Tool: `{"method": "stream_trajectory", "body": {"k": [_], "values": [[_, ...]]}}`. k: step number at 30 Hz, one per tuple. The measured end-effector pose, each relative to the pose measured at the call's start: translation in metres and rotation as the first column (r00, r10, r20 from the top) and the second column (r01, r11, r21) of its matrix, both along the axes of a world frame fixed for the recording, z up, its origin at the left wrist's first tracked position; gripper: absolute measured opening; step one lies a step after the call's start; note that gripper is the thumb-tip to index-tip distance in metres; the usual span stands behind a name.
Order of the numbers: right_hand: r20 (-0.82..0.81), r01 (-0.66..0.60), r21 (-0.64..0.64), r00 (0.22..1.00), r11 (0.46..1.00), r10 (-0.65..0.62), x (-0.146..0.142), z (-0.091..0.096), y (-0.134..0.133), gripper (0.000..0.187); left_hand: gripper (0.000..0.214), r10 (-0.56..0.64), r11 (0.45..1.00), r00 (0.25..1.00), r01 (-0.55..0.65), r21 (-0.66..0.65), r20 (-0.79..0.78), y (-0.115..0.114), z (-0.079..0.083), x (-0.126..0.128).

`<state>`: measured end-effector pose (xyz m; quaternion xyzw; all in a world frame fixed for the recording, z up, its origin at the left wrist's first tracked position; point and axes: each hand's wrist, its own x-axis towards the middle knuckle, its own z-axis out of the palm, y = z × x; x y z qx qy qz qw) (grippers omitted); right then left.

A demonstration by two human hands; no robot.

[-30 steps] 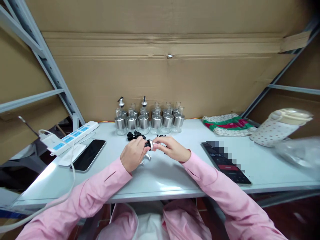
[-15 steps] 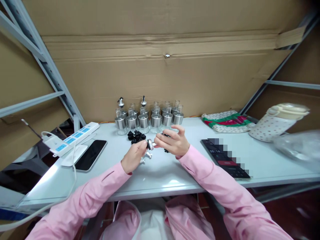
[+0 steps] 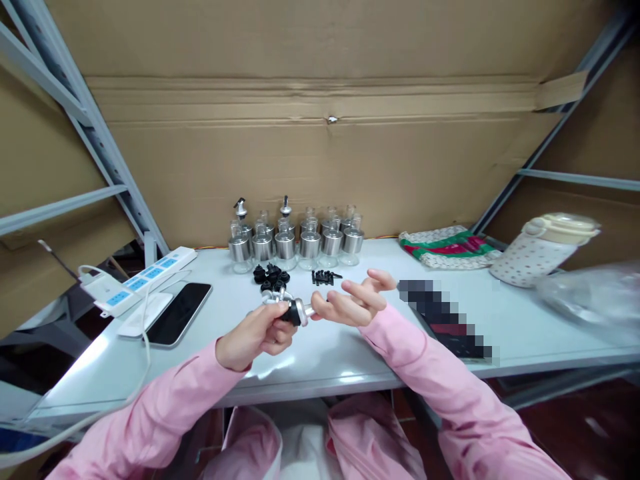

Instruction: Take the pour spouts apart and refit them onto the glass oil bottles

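- While the left hand (image 3: 257,333) is clamping the black end of a pourer (image 3: 296,313) between thumb and fingers, the right hand (image 3: 353,301) is bringing its curled fingertips to the silver spout; I cannot tell whether they are pinching it.
- Between the two hands, the pourer is lying nearly level above the bench (image 3: 320,363), midway along its front edge.
- Silver parts (image 3: 277,295) are sitting just beyond the left thumb, partly hidden.
- Black stoppers (image 3: 270,275) are clustering behind them, with small black pieces (image 3: 325,277) lining up to the right.
- Glass-and-steel bottles (image 3: 310,247) are standing in two rows toward the back edge; two rear ones are carrying pourers.
- A phone (image 3: 181,313) and a power strip (image 3: 145,280) are lying by the left edge.
- A patterned cloth (image 3: 450,248) is resting near the back right corner, beside a dotted flask (image 3: 527,257).
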<state>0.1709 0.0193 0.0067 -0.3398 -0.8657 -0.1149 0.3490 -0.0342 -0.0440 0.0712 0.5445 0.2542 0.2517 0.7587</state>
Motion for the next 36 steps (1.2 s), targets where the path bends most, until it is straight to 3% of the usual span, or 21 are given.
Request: {"method": "stream_trajectory", "body": {"k": [3, 4, 5, 6, 7, 8, 9, 11, 13, 14, 17, 19, 27, 36], "values": [[-0.198, 0.123, 0.224, 0.977, 0.967, -0.079, 0.011, 0.016, -0.004, 0.025, 0.049, -0.040, 0.999, 0.999, 0.041, 0.028, -0.022, 0.002, 0.002, -0.012], [-0.337, 0.227, 0.336, 0.935, 0.914, -0.108, 0.018, 0.026, -0.006, 0.030, 0.049, -0.023, 0.997, 0.999, 0.025, 0.072, -0.038, 0.005, 0.004, -0.018], [-0.473, 0.353, 0.427, 0.872, 0.833, -0.127, 0.025, 0.038, -0.008, 0.032, 0.048, 0.070, 0.986, 0.996, -0.060, 0.156, -0.054, 0.010, 0.006, -0.024], [-0.588, 0.460, 0.489, 0.801, 0.741, -0.109, 0.031, 0.049, -0.009, 0.035, 0.045, 0.244, 0.928, 0.969, -0.220, 0.300, -0.045, 0.016, 0.008, -0.030], [-0.668, 0.529, 0.460, 0.735, 0.713, -0.115, 0.036, 0.059, -0.009, 0.035, 0.043, 0.401, 0.817, 0.915, -0.330, 0.473, -0.055, 0.025, 0.010, -0.035], [-0.682, 0.533, 0.445, 0.723, 0.720, -0.114, 0.038, 0.067, -0.009, 0.032, 0.040, 0.520, 0.683, 0.849, -0.343, 0.645, -0.099, 0.035, 0.012, -0.038], [-0.663, 0.511, 0.437, 0.740, 0.740, -0.119, 0.039, 0.071, -0.008, 0.029, 0.035, 0.620, 0.552, 0.771, -0.301, 0.778, -0.143, 0.047, 0.013, -0.039], [-0.528, 0.402, 0.451, 0.840, 0.797, -0.125, 0.034, 0.072, -0.005, 0.022, 0.029, 0.721, 0.372, 0.616, 0.046, 0.927, -0.319, 0.072, 0.013, -0.037], [-0.341, 0.274, 0.469, 0.933, 0.839, -0.114, 0.026, 0.065, -0.003, 0.017, 0.019, 0.767, 0.231, 0.498, 0.376, 0.897, -0.406, 0.096, 0.011, -0.030], [-0.261, 0.221, 0.461, 0.959, 0.859, -0.107, 0.022, 0.060, -0.002, 0.016, 0.018, 0.796, 0.174, 0.448, 0.476, 0.862, -0.408, 0.106, 0.008, -0.026], [-0.161, 0.146, 0.377, 0.983, 0.915, -0.090, 0.016, 0.049, 0.001, 0.017, 0.018, 0.831, 0.089, 0.367, 0.655, 0.751, -0.418, 0.124, 0.000, -0.012], [-0.181, 0.149, 0.319, 0.979, 0.936, -0.095, 0.017, 0.046, 0.005, 0.018, 0.017, 0.834, 0.062, 0.363, 0.686, 0.725, -0.415, 0.128, -0.007, -0.003], [-0.231, 0.168, 0.342, 0.969, 0.925, -0.090, 0.021, 0.044, 0.009, 0.011, 0.022, 0.833, -0.028, 0.402, 0.715, 0.698, -0.379, 0.130, -0.027, 0.010], [-0.197, 0.123, 0.320, 0.979, 0.939, -0.061, 0.018, 0.043, 0.004, 0.010, 0.017, 0.866, -0.201, 0.464, 0.665, 0.719, -0.186, 0.136, -0.027, 0.009]]}}
